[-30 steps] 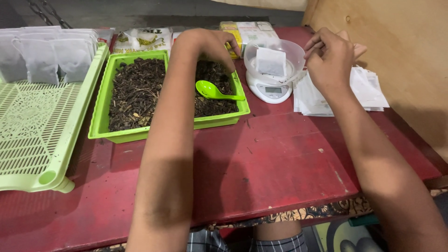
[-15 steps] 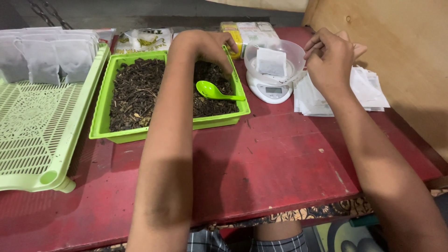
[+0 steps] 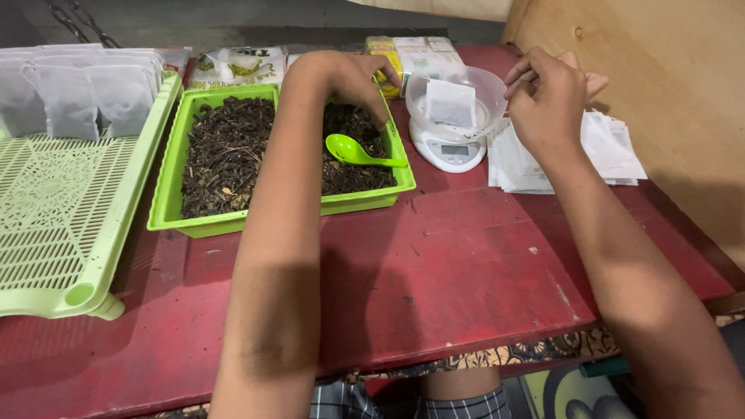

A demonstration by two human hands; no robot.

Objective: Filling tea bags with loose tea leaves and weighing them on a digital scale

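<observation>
Left to right: pale green perforated plastic rack [image 3: 54, 225] carrying filled white filter sachets [image 3: 77, 97]. Left hand [image 3: 341, 77] unchanged over the last second, fingers curled down into dark dried leaf matter in the bright green plastic tray [image 3: 167, 206]; what it pinches cannot be told. Green plastic spoon [image 3: 361, 151] lies idle. Right hand [image 3: 547, 101], fingertips pressed together, stays beside the clear bowl on the white digital scale [image 3: 450, 147], which holds one sachet [image 3: 450, 102]. No progress registered.

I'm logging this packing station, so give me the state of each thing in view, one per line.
green tray: filled with dark dried leaves
green spoon: lying in the tray, unheld
left hand: fingers down in the leaves
clear bowl: on the scale, one white sachet inside
right hand: raised beside the bowl
slatted tray: sachets lined at far end
</observation>
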